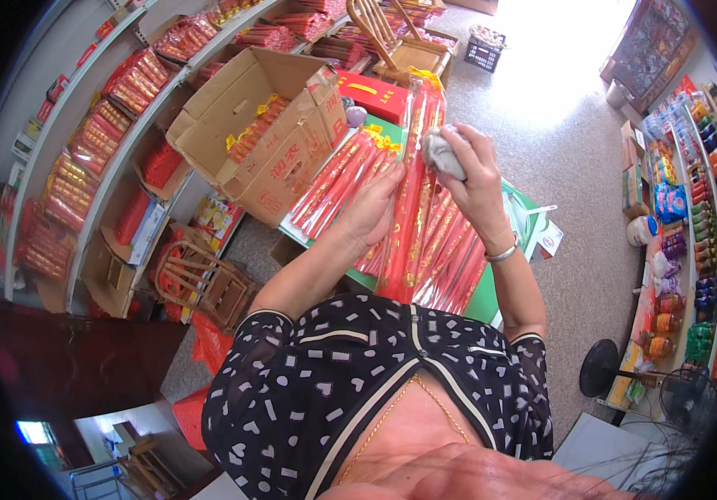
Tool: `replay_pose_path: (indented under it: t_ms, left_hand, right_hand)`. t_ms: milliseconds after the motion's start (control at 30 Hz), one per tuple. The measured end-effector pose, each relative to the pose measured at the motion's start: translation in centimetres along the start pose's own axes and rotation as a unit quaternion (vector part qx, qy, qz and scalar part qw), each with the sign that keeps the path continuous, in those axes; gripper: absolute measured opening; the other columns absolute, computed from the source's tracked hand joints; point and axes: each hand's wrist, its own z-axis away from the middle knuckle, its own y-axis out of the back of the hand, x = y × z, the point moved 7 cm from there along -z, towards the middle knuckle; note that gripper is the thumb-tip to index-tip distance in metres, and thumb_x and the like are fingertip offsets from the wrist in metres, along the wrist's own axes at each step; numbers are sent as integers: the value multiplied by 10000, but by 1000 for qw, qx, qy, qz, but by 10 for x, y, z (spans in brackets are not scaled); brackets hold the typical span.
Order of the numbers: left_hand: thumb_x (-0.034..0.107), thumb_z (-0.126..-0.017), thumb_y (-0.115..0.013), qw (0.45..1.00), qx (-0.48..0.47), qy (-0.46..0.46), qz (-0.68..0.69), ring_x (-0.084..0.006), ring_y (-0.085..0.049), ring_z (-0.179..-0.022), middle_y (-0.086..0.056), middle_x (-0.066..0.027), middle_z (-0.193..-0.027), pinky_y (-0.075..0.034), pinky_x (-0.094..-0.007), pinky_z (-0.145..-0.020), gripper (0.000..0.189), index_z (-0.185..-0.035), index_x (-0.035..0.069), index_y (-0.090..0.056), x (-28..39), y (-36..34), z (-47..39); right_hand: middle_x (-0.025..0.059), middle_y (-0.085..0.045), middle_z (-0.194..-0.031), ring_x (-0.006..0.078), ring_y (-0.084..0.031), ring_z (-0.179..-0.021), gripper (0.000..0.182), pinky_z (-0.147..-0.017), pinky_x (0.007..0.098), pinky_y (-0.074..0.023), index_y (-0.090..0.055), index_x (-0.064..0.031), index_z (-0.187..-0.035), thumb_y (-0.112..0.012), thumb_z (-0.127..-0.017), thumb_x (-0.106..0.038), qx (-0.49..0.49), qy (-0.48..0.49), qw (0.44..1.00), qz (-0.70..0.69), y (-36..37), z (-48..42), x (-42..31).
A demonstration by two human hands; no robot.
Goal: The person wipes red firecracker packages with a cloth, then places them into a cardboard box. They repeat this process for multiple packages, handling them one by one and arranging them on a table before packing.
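Observation:
A long red package point(405, 219) in clear plastic wrap, with gold print and a yellow tie at its far end, stands tilted up in front of my chest. My left hand point(368, 206) grips its left side; some of the fingers are hidden behind it. In my right hand point(476, 169) is a bunched grey cloth point(445, 155), pressed against the package's upper right side. Beneath lie more red packages point(452, 262) on a green table point(490, 294). Another row of red packages with yellow ties point(340, 181) rests left of my left hand.
An open cardboard box point(283, 169) with similar packages stands at the table's left. Behind the table are a flat red box point(374, 94) and a bamboo chair point(418, 56). Stocked shelves line the left point(99, 165) and right point(677, 231). A black fan point(600, 369) stands at lower right.

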Motion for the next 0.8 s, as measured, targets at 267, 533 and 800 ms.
replay_pose_path:
  t_ms: [267,533,800]
  left_hand:
    - [333,-1003,-300,996,-73,56,-12,-213,-577,-1054,-549,-114,-1206,-483,-360,-906,429,-1293,45,-430,-22,23,12]
    - [421,-992,-234,999,-31,-20,-3,-198,-466,-1201,-458,-107,-1326,-384,-359,-1019,530,-1367,62,-340,-20,29,21]
    - [310,-960,-430,991,-63,-110,-31,-198,-511,-1143,-476,-114,-1288,-427,-357,-975,529,-1394,54,-272,-3,45,38]
  right_hand:
    - [105,-538,-1149,271,-556,-994,535,-790,385,-488,-592,-127,-1131,-699,-607,-130,-180,219,959,-23,-22,59,-100]
    - [176,-516,-1116,357,-546,-988,579,-841,475,-453,-584,-48,-1134,-724,-573,-76,-14,108,994,-30,-13,19,-66]
    - [157,-544,-1098,333,-548,-1005,591,-821,428,-467,-602,-65,-1113,-756,-543,-38,-115,127,981,-90,-38,51,-69]
